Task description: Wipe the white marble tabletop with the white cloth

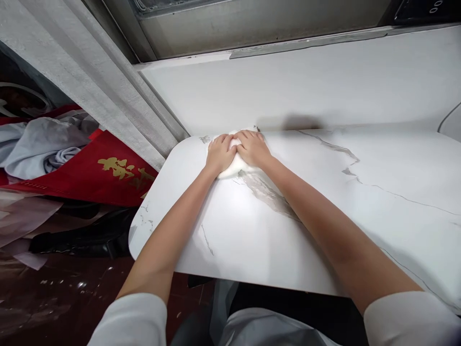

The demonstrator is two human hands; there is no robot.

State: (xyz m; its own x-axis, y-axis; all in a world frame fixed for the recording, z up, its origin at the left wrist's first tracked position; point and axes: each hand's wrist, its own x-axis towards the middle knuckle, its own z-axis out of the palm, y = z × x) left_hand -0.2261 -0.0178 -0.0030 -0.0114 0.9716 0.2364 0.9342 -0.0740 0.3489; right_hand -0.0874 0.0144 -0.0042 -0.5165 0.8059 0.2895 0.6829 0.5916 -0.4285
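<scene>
A soft white wad, apparently a folded cloth (236, 166), lies on the white marble-patterned table (248, 235) near its back left corner. My left hand (219, 154) presses on its left side, with the fingers bent over it. From the right, my right hand (253, 148) bears down on the same cloth, fingers curled over its far part. The two thumbs nearly meet above the middle of the cloth. Both arms reach forward, almost straight. Much of the cloth is hidden under my palms and fingers.
A white wall panel (288, 91) rises behind the table, with a grey ridged post (118, 96) at the left. Beside the table are a red bag (108, 163) with gold lettering, grey fabric (39, 144) and a black boot (90, 235). A dark device (428, 12) shows at top right.
</scene>
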